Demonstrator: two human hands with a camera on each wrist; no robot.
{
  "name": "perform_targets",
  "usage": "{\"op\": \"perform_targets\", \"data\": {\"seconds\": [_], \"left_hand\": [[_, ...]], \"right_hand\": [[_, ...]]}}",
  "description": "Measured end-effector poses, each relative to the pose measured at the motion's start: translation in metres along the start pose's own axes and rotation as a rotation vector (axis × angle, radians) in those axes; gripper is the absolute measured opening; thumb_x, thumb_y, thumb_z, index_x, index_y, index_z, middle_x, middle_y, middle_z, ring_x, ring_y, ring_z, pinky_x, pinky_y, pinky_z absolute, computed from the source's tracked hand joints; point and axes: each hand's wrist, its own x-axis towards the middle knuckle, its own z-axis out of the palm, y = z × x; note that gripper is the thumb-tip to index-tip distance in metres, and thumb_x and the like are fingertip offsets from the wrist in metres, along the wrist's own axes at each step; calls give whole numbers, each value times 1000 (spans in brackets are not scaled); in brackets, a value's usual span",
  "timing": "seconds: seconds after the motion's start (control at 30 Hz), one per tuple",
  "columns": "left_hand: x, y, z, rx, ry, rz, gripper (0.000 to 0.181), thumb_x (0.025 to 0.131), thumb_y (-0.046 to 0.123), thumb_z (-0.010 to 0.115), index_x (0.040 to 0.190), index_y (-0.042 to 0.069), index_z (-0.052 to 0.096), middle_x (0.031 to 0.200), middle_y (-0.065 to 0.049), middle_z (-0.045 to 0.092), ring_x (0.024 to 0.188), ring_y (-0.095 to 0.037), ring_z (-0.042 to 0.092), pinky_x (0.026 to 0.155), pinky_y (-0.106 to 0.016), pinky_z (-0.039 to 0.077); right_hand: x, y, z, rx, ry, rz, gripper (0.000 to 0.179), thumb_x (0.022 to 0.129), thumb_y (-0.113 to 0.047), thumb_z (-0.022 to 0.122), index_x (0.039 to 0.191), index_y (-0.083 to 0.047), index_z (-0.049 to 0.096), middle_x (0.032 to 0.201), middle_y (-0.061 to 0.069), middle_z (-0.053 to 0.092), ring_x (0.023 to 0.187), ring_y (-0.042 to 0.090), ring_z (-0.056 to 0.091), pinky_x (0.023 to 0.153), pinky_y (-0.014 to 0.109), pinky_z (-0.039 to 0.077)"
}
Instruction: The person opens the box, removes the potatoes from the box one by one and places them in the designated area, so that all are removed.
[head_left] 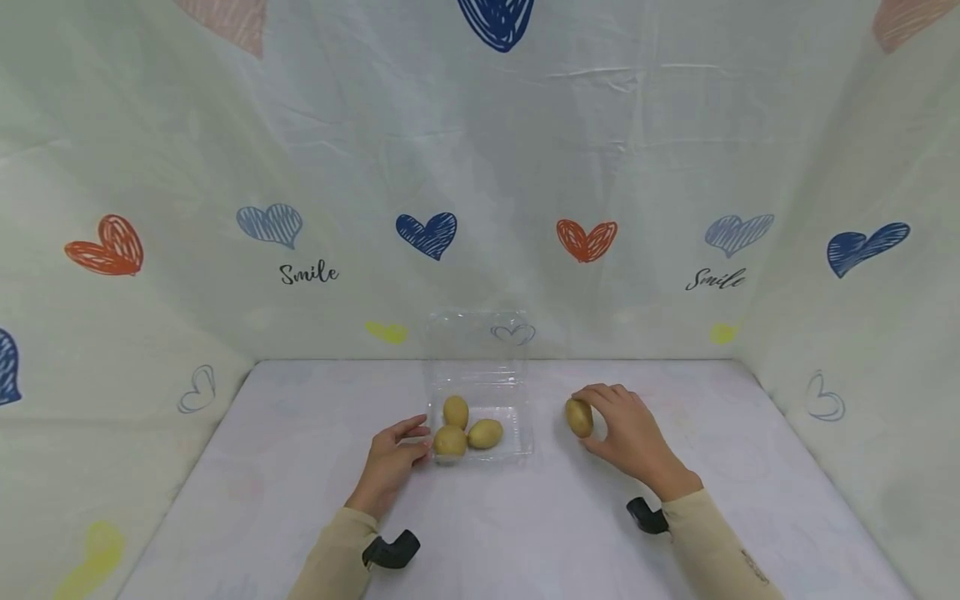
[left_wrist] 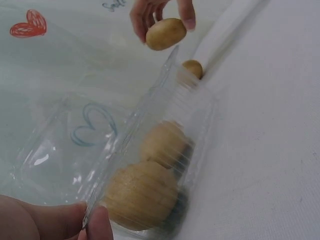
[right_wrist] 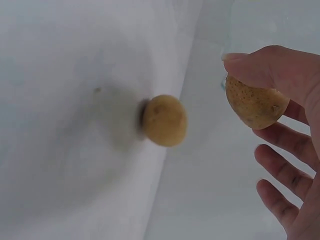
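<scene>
As my left hand (head_left: 393, 460) pinched the clear container (head_left: 517, 432), 3 potatoes (head_left: 451, 441) inside, my right hand (head_left: 628, 435) pinched a 4th potato (head_left: 579, 417). That and 1 tabletop potato (right_wrist: 165, 121), I judged, were left.

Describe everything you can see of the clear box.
The clear box looks like thin, shiny plastic with ridged walls. It sits open on the white table, its lid raised at the far side. Three potatoes lie inside, mostly toward its left. The person's left grip pinches its left edge between thumb and finger. Whether the lid touches the backdrop cannot be told.
</scene>
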Motion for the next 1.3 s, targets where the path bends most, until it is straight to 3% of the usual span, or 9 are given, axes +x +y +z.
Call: {"op": "perform_targets", "data": {"seconds": [0.5, 0.83, 1.3], "left_hand": [[0, -1, -1, -11, 2, 8, 47, 99, -9, 64, 145, -11, 55, 129, -25, 60, 86, -13, 63, 75, -24, 58], [-1, -2, 0, -25, 5, 18, 47, 98, -10, 64, 144, -13, 55, 127, -27, 61, 84, -13, 63, 73, -22, 57], [0, 0, 0, -38, 3, 3, 47, 99, -8, 66, 145, -12, 55, 125, -23, 61, 81, -12, 64, 72, -22, 58]], "right_hand": [[-26, 25, -1, -23, 60, 60, 67, 63, -6, 99, 123, -4, 70, 120, 12, 72, 104, 35, 64, 86, 53, 55], [-33, 38, 3, -27, -7, 149, 65, 67, -5, 98, 124, -1, 69, 121, 15, 71, 106, 38, 64, 85, 56, 55], [-27, 49, 18, -7, -52, 175, 63, 69, -4, 96, 125, 1, 68, 119, 18, 71, 106, 40, 65, 87, 58, 55]]}}
